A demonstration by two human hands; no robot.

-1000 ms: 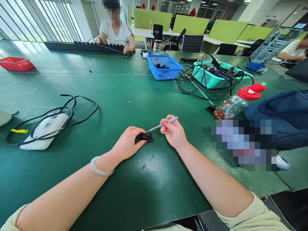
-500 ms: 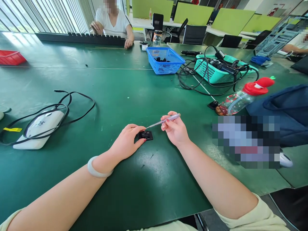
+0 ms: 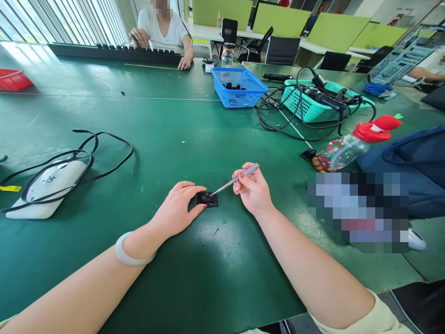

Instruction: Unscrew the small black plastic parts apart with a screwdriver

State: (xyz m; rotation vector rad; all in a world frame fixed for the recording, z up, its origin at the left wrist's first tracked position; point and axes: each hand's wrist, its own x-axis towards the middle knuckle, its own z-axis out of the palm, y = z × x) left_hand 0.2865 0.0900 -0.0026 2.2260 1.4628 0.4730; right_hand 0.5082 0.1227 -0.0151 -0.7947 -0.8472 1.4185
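A small black rectangular part [image 3: 211,201] lies on the green table [image 3: 146,153], its fine detail too small to make out. My left hand [image 3: 179,206] grips it from the left, thumb at the near edge and fingers at the far edge. A pale bangle circles that wrist. Between the thumb and fingers of my right hand [image 3: 253,189] is a slim screwdriver [image 3: 246,172] with a translucent handle. Its thin shaft slants down to the left, and the tip meets the top of the black part or sits just above it.
Left lies a white device [image 3: 52,185] wrapped in black cable. Farther back are a blue basket [image 3: 239,99], a turquoise basket [image 3: 299,104] with cables, and a red tray [image 3: 14,80]. A red-capped bottle [image 3: 342,150] lies right. Someone in white sits across, beside a long black strip [image 3: 114,54].
The screwdriver has tilted more steeply, and its tip has shifted from the part's far edge onto its middle. My left fingers have spread slightly around the part. The view has shifted a little.
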